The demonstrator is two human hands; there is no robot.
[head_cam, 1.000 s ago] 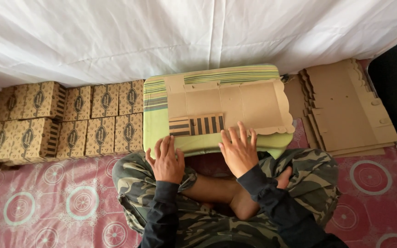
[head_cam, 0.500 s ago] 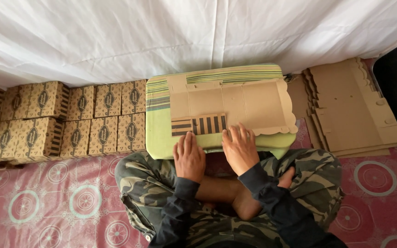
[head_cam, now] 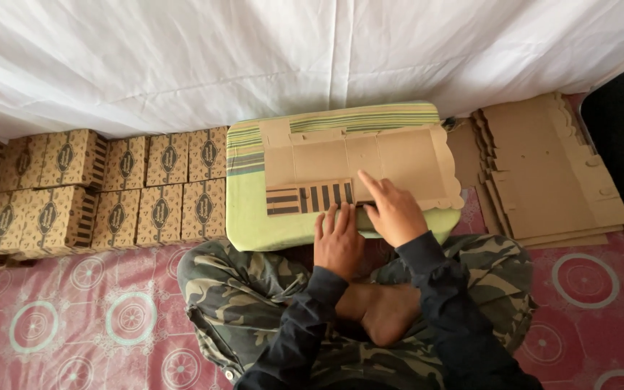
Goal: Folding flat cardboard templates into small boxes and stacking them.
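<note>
Now, quick notes
Blank: flat cardboard blank [head_cam: 359, 162] lies printed side down on green cushion [head_cam: 283, 227] in front of the crossed legs; near flap w/ dark stripes folded over onto it, at blank's near left
L hand: left hand [head_cam: 339, 242] flat, fingers spread, pressing near edge of blank just right of striped flap; grips nothing
R hand: right hand [head_cam: 393, 211] on blank beside L, index stretched fwd along the fold line, other fingers loosely curled; can't tell if thumb pinches the edge
Change: L hand slid right along near edge, was at cushion's left corner 1 s ago, now touching R hand; R index pushed further up the panel
Meaning: judged, hands closing in on one crease, fold being worked not finished
Vs earlier: blank, cushion sit as before
Around: folded boxes [head_cam: 110, 188] stacked to left, pile of flat blanks [head_cam: 550, 170] to right, white sheet [head_cam: 290, 58] behind
</note>
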